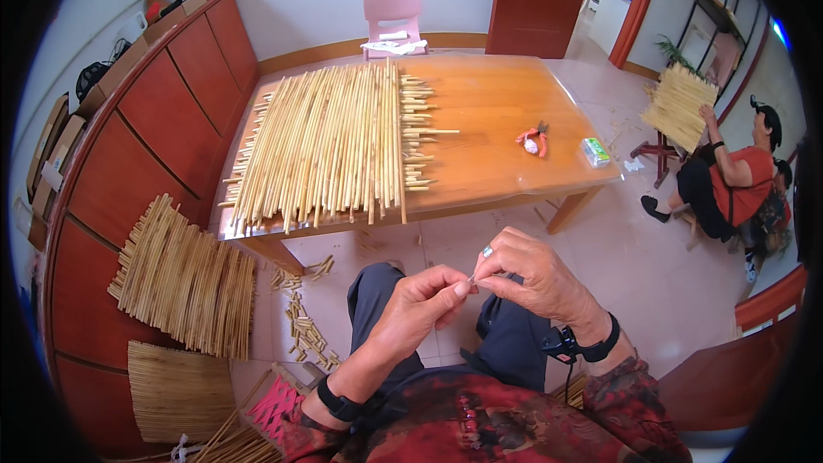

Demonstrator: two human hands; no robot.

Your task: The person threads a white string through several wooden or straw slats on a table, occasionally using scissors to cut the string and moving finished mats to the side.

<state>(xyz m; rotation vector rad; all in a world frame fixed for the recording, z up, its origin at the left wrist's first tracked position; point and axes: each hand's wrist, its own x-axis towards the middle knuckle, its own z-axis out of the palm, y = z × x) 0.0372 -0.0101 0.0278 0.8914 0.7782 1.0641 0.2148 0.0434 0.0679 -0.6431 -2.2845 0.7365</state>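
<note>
Above my lap, my left hand (422, 300) and my right hand (538, 279) meet fingertip to fingertip. Both are closed in a pinch on something thin and small, too fine to make out. A ring is on a right-hand finger. Beyond them, a layer of straw-coloured stalks (321, 141) lies on the wooden table (489, 94), with more stalks crosswise beneath it. Orange-handled pliers (540, 133) rest on the table to the right, against a small pale ball (531, 147), perhaps of thread. A small green-and-white box (594, 152) sits at the table's right corner.
Bound stalk panels (189, 279) lean against red cabinets (180, 94) on the left. Cut stalk pieces (307, 330) litter the floor. A pink chair (393, 17) stands behind the table. At right, a seated person (737, 171) holds another stalk panel (680, 105) on a stand.
</note>
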